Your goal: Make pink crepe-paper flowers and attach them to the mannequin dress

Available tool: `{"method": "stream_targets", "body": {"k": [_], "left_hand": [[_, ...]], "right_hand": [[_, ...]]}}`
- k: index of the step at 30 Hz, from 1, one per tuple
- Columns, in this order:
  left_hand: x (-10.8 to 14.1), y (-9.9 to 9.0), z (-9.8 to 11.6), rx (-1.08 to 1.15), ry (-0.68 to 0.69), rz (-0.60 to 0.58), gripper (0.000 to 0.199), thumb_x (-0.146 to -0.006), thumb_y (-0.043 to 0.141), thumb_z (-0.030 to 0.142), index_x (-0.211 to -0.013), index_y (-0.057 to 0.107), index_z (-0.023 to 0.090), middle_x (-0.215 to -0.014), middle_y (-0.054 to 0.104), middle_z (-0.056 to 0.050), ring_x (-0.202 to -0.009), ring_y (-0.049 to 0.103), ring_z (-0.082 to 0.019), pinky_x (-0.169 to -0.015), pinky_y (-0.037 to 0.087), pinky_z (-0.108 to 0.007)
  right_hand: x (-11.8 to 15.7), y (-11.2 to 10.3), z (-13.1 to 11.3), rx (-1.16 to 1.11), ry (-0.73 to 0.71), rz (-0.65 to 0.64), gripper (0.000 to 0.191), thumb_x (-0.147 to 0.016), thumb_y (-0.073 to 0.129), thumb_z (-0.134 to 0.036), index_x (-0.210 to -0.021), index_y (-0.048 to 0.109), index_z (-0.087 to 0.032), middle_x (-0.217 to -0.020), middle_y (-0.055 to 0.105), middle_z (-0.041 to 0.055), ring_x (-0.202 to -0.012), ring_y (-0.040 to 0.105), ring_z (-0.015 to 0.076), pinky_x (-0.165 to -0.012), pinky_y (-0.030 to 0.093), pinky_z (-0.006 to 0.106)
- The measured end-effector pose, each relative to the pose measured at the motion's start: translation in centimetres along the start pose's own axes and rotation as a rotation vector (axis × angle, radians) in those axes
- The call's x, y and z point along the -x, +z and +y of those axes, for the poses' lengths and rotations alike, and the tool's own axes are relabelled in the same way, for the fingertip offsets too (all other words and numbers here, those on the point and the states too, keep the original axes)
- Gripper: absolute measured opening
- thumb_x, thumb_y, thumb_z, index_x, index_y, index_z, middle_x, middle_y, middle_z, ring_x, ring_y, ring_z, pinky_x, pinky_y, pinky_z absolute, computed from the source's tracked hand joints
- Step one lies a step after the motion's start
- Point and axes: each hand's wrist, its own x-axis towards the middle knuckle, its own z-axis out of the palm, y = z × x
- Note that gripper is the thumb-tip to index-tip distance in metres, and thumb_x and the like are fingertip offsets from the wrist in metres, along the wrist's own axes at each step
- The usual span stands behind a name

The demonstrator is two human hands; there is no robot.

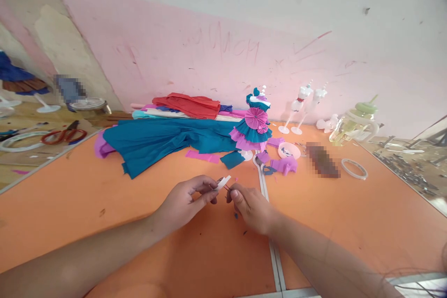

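My left hand (193, 198) pinches a small white strip (223, 182) between thumb and fingertips, above the orange table (209, 251). Close to its right, my right hand (252, 208) is closed, thumb against the fingers, around something thin and dark reddish whose kind I cannot make out. That thin end points toward the white strip; whether they touch is unclear. Beyond both hands stands a small dress form in a teal and purple crepe-paper dress (253, 125) with a pleated pink rosette. A teal paper scrap (233, 159) lies just past my left fingers.
Teal crepe paper (167, 139) spreads across the back left, with red folded paper (188, 104) behind. Two white dress forms (300, 107), a lidded jug (359, 121), a pink bowl (289, 151) and a tape roll (354, 169) stand right. Scissors (64, 135) lie far left.
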Motion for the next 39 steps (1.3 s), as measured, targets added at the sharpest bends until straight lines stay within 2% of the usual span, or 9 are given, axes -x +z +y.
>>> {"method": "stream_targets", "body": {"k": [8,24,28,33,36,39], "left_hand": [[0.03,0.25,-0.21,0.019,0.026,-0.077,0.028,-0.094,0.059,0.047,-0.101,0.067,0.021,-0.088,0.074,-0.005,-0.085,0.072,-0.021,-0.084,0.057,-0.033],[0.09,0.29,-0.06,0.006,0.031,-0.091,0.026,-0.095,0.057,0.044,-0.102,0.065,0.021,-0.094,0.075,-0.005,-0.086,0.073,-0.021,-0.086,0.058,-0.034],[0.14,0.36,-0.10,0.023,0.037,-0.091,0.024,-0.094,0.059,0.042,-0.102,0.066,0.021,-0.096,0.076,-0.006,-0.085,0.073,-0.021,-0.085,0.058,-0.034],[0.15,0.50,-0.32,0.034,0.004,-0.074,0.027,-0.094,0.060,0.042,-0.108,0.067,0.021,-0.103,0.077,-0.008,-0.087,0.074,-0.021,-0.088,0.057,-0.035],[0.20,0.56,-0.44,0.037,-0.020,-0.072,0.029,-0.093,0.060,0.044,-0.111,0.067,0.022,-0.112,0.076,-0.007,-0.088,0.074,-0.020,-0.089,0.057,-0.034],[0.22,0.50,-0.49,-0.027,-0.014,-0.104,0.039,-0.094,0.057,0.043,-0.128,0.061,0.025,-0.110,0.077,-0.005,-0.089,0.074,-0.020,-0.090,0.056,-0.033]], "right_hand": [[0.03,-0.14,-0.16,0.010,-0.060,-0.046,0.049,-0.105,0.021,-0.056,-0.104,0.057,-0.024,-0.072,0.056,-0.0017,-0.067,0.057,0.0165,-0.066,0.042,0.028],[-0.04,0.11,-0.61,0.039,-0.092,-0.050,0.041,-0.106,0.025,-0.045,-0.119,0.057,-0.023,-0.072,0.057,-0.0018,-0.064,0.054,0.0156,-0.062,0.039,0.026],[-0.08,0.19,-0.67,0.045,-0.088,-0.036,0.040,-0.106,0.027,-0.043,-0.116,0.060,-0.023,-0.072,0.060,-0.0008,-0.064,0.055,0.0161,-0.062,0.039,0.027],[-0.28,0.38,-0.23,0.104,-0.040,-0.024,0.040,-0.105,0.028,-0.047,-0.118,0.059,-0.025,-0.075,0.062,0.0006,-0.066,0.057,0.0176,-0.061,0.037,0.027],[-0.40,0.42,-0.37,0.195,0.009,-0.013,0.036,-0.105,0.031,-0.044,-0.116,0.058,-0.023,-0.073,0.062,0.0009,-0.063,0.055,0.0173,-0.058,0.033,0.026],[-0.46,0.35,-0.76,0.260,0.067,-0.005,0.032,-0.104,0.033,-0.040,-0.106,0.059,-0.021,-0.069,0.061,0.0011,-0.061,0.054,0.0171,-0.056,0.029,0.027]]}}
